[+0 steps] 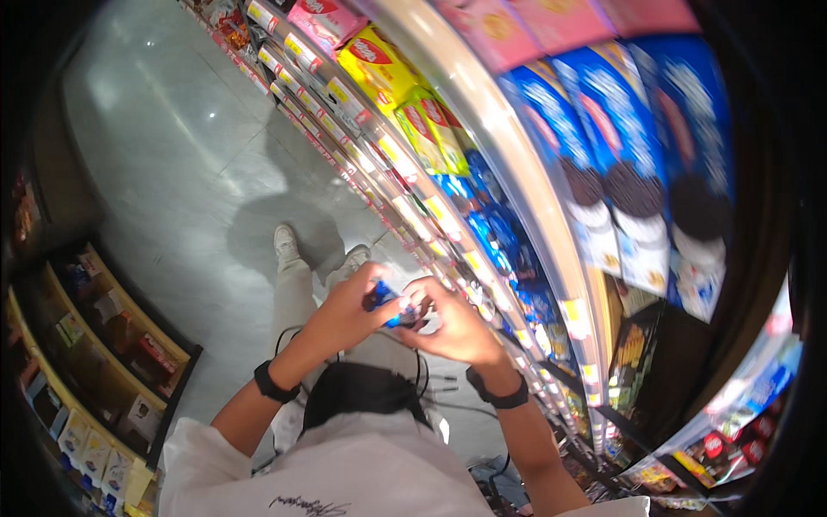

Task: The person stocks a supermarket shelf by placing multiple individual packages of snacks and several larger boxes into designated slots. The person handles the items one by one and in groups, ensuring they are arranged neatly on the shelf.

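Observation:
Both my hands meet in front of my waist around a small blue snack packet (389, 309). My left hand (349, 310) has its fingers closed on the packet's left side, thumb across the front. My right hand (449, 323) curls round the right end, thumb and fingers pinched close to it. The packet is blurred and partly covered by my fingers, so I cannot tell whether it is sealed. A black band circles each wrist. To the right of my hands run the shelves with price tags (475, 258).
Blue cookie boxes (623, 148) and pink boxes (497, 26) fill the upper right shelf. Yellow packs (378, 68) and green packs (429, 129) lie on a lower one. At the lower left stands a wooden shelf unit (110, 336). Black cables (465, 406) hang near my waist.

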A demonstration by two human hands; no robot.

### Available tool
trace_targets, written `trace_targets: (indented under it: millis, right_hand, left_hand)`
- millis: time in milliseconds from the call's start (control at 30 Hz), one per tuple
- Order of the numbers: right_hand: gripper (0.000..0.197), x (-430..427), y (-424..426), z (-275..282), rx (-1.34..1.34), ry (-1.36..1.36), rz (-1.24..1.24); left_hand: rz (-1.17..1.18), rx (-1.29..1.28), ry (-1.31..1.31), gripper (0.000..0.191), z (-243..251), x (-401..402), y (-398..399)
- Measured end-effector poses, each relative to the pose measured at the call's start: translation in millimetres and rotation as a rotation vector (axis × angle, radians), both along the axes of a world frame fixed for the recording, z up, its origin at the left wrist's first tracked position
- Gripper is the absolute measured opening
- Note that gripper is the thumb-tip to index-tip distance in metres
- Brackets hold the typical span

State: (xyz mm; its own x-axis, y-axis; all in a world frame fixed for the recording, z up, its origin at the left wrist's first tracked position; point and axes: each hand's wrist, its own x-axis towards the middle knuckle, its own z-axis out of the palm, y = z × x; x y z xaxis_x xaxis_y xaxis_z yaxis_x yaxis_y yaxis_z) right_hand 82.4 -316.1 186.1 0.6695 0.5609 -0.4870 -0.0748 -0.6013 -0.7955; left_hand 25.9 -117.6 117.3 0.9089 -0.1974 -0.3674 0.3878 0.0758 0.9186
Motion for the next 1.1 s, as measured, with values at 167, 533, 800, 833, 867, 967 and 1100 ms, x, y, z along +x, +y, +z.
trace_targets:
  millis: [167,533,800,833,867,967,1100]
  right_hand:
    - [0.036,-10.0,-84.6,15.1,-0.181,-0.532,-0.092]
    - [0.037,-3.0,-254.6,-91.2,-0.212,-0.986,-0.474]
    - [0.037,15.2,-216.2,-60.2,-0.367,-0.842,-0.386]
    - [0.037,13.2,-216.8,-50.0,-0.400,-0.826,-0.379]
    - [0.037,17.3,-214.4,-42.7,-0.436,-0.809,-0.372]
    - [0.037,35.5,-185.8,-23.3,-0.554,-0.739,-0.352]
    - [0.038,35.5,-128.3,-3.4,-0.714,-0.641,-0.342]
  left_hand:
    - [-0.116,0.039,0.026,0.067,33.5,-9.4,-33.6]
    - [-0.302,0.407,-0.051,0.055,66.4,-3.3,-31.6]
    - [-0.290,0.283,0.028,0.049,95.7,2.9,-28.2]
    - [-0.281,0.282,0.029,0.049,95.2,6.1,-25.1]
    - [-0.295,0.263,0.024,0.049,93.9,9.5,-21.3]
    - [-0.326,0.238,0.042,0.052,94.2,17.8,-2.5]
    - [-0.322,0.209,0.075,0.054,79.1,41.5,48.7]
